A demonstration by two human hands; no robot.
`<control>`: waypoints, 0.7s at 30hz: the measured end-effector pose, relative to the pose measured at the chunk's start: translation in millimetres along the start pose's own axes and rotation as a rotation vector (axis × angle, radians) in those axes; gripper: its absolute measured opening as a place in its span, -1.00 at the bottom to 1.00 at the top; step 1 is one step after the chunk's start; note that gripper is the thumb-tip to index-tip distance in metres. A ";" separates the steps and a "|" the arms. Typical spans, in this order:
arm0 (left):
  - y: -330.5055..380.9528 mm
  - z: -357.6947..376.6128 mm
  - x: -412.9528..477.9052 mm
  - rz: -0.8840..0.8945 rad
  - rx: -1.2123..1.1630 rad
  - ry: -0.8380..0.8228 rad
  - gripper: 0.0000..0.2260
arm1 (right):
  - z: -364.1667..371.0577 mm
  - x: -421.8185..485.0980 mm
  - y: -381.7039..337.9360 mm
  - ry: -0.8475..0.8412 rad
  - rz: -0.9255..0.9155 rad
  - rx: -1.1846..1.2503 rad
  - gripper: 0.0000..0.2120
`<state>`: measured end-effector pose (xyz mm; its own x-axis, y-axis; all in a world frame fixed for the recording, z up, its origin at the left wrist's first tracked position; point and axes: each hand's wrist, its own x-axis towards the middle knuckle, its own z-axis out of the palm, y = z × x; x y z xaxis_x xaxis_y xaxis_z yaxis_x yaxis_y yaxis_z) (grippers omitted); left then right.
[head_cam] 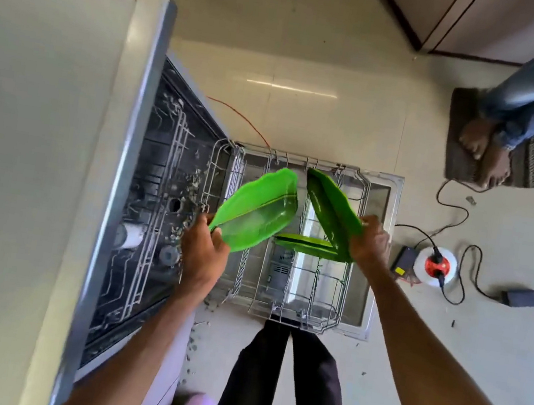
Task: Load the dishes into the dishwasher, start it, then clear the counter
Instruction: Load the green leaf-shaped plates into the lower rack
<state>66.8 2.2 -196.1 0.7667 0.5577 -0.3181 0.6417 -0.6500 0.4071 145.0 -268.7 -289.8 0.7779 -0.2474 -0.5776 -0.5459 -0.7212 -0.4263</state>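
The dishwasher [130, 182] stands open, its door [377, 253] folded down and the lower wire rack [279, 294] pulled out over it. My left hand [205, 248] grips the near end of a green leaf-shaped plate [258, 208], tilted above the rack's left side. In my right hand [370, 242] is a second green leaf plate [331, 205], held by its edge and tilted steeply over the rack's right side. A third green plate [307, 245] stands on edge in the rack between my hands.
A pale counter top [31, 149] fills the left. Another person's legs and bare feet stand on a dark mat [459, 134] at the far right. A white and red extension reel [436, 265], cables and a power adapter [523, 298] lie on the floor right of the door.
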 end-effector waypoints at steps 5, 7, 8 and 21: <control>-11.3 45.0 14.3 -0.075 -0.086 0.119 -0.84 | 14.7 64.1 17.2 -0.024 -0.201 -0.070 -0.66; -17.6 59.7 19.7 -0.079 -0.116 0.121 -0.87 | 20.8 84.1 21.4 -0.083 -0.282 -0.097 -0.68; -21.8 67.6 23.5 -0.069 -0.135 0.114 -0.88 | 24.8 92.5 22.2 -0.135 -0.305 -0.120 -0.68; -19.9 100.3 62.9 -0.035 -0.302 0.104 -0.82 | 73.1 128.3 36.1 -0.314 -0.434 -0.288 -0.62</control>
<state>104.2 -1.6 -310.1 0.7282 0.6370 -0.2529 0.6204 -0.4559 0.6382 202.4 -279.2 -430.2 0.7575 0.2796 -0.5900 -0.0594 -0.8704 -0.4887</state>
